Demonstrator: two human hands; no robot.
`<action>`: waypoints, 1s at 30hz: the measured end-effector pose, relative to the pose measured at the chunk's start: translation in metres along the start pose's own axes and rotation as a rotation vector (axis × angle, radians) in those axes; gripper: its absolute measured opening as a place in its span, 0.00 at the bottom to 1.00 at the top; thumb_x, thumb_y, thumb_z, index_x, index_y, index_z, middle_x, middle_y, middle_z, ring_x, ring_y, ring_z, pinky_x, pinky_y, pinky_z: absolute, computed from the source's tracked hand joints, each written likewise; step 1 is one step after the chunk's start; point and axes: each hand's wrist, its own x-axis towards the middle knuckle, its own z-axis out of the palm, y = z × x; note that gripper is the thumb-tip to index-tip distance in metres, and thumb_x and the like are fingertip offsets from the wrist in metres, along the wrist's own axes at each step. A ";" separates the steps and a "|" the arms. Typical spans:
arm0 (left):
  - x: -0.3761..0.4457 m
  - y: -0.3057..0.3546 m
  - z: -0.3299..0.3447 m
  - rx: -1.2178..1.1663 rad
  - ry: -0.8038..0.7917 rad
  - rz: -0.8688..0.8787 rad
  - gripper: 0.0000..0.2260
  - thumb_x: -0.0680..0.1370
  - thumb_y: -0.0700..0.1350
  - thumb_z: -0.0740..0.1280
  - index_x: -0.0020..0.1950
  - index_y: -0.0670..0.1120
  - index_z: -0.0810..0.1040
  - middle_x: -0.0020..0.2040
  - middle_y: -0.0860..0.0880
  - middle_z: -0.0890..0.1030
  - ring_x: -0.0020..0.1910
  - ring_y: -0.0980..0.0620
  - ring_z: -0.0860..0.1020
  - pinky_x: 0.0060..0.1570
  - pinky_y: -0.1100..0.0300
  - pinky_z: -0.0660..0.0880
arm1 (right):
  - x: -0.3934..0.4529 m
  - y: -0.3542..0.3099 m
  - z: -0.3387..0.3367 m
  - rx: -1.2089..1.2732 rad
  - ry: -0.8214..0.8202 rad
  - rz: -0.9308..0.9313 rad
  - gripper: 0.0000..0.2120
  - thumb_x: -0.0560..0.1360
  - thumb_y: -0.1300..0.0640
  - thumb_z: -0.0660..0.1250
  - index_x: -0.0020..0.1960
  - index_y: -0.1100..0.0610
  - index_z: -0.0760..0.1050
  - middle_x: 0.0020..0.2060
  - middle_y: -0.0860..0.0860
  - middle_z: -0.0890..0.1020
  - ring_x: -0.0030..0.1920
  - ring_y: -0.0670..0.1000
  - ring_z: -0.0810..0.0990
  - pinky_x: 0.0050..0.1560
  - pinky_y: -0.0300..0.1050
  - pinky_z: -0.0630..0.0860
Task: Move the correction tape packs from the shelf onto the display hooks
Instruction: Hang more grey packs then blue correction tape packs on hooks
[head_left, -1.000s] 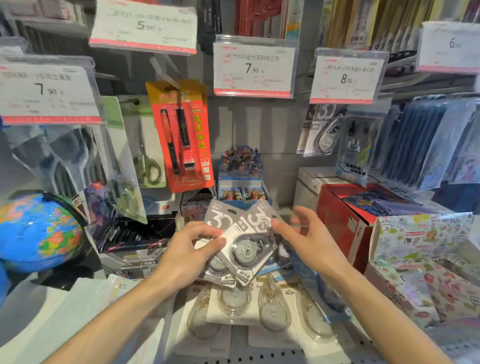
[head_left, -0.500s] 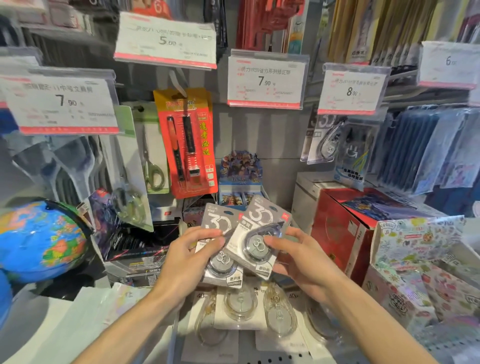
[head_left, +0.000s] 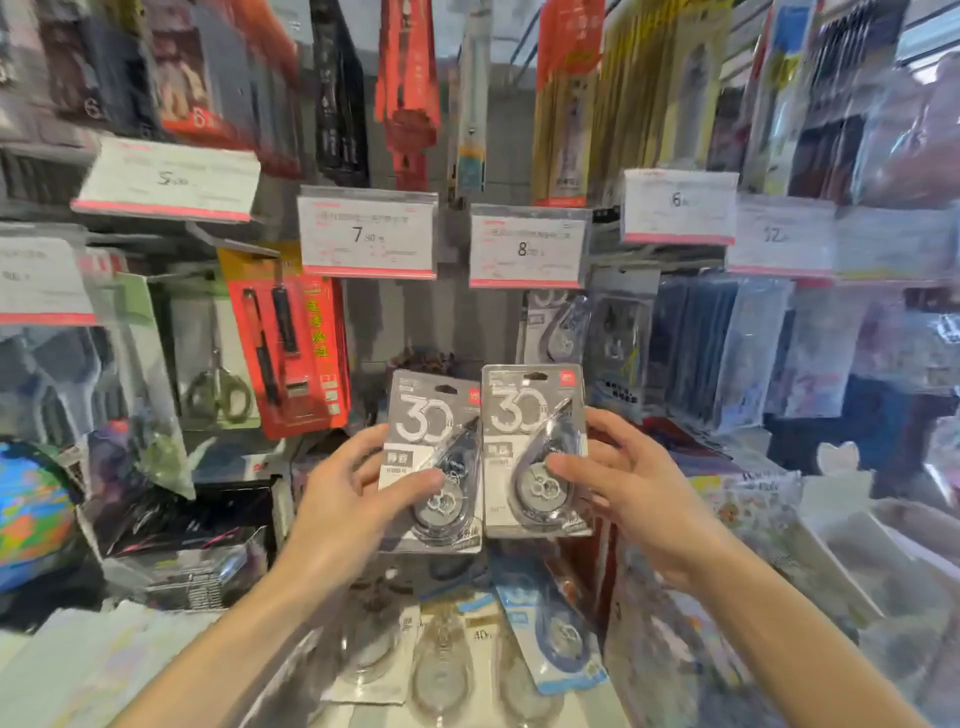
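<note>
Two grey correction tape packs marked "30" are held upright side by side in front of the display wall. My left hand (head_left: 358, 499) grips the left pack (head_left: 434, 415), thumb across its front. My right hand (head_left: 623, 493) grips the right pack (head_left: 530, 410) by its right edge, fingers over the blister. More correction tape packs (head_left: 441, 670) lie flat on the shelf below, one with a blue card (head_left: 556, 634). A matching grey pack (head_left: 556, 327) hangs on a hook under the "8" price tag (head_left: 527, 247). The picture is blurred.
A "7" price tag (head_left: 369, 236) hangs above the packs. A red pen pack (head_left: 291, 343) and scissors (head_left: 218, 384) hang at left, a globe (head_left: 26, 514) at far left. Blue sleeves (head_left: 727, 353) hang at right above patterned boxes (head_left: 753, 499).
Both hands have lifted the two packs off the shelf pile and separated them, so they now stand upright side by side. The view has tilted upward toward the hooks.
</note>
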 end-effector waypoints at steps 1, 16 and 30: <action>-0.001 0.005 0.013 0.008 0.005 0.020 0.25 0.66 0.47 0.79 0.62 0.53 0.80 0.54 0.52 0.88 0.53 0.52 0.87 0.51 0.57 0.83 | -0.002 -0.004 -0.014 -0.020 0.006 -0.024 0.20 0.76 0.64 0.74 0.65 0.51 0.77 0.51 0.55 0.90 0.51 0.59 0.88 0.49 0.51 0.84; 0.003 0.075 0.150 0.273 0.204 0.243 0.19 0.75 0.44 0.77 0.61 0.60 0.78 0.55 0.59 0.87 0.54 0.56 0.85 0.50 0.58 0.79 | -0.009 -0.037 -0.142 -0.098 -0.065 -0.326 0.15 0.76 0.57 0.76 0.55 0.39 0.79 0.48 0.45 0.90 0.47 0.45 0.89 0.44 0.32 0.81; -0.005 0.129 0.132 0.424 0.278 0.401 0.19 0.76 0.46 0.76 0.56 0.68 0.74 0.50 0.73 0.83 0.50 0.73 0.81 0.45 0.76 0.74 | -0.006 -0.048 -0.129 -0.302 -0.054 -0.445 0.22 0.78 0.54 0.74 0.61 0.29 0.72 0.51 0.33 0.85 0.53 0.37 0.85 0.52 0.27 0.77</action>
